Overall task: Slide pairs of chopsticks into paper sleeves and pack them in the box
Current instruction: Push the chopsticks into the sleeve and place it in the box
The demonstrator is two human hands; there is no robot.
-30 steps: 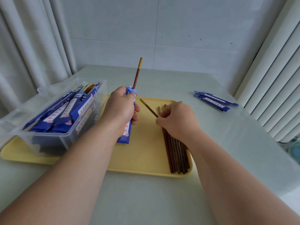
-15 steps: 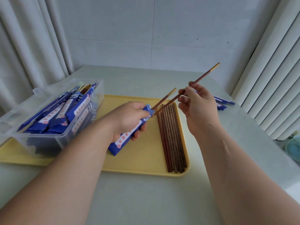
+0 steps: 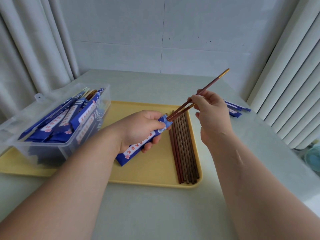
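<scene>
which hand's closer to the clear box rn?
Left. The left hand grips a blue sleeve just right of the clear box; the right hand is farther right, beside the loose chopsticks, pinching a chopstick.

Soft, cool daylight comes from 3 o'clock, where the blinds glow almost white. Shadows are faint: a thin one lies under the near edge of the tray at 6 o'clock. The table carries a pale sheen. The box at 9 o'clock is smeared by blur. Wide-angle distortion bows the curtain at 10 o'clock and swells the forearms along the bottom edge.
</scene>
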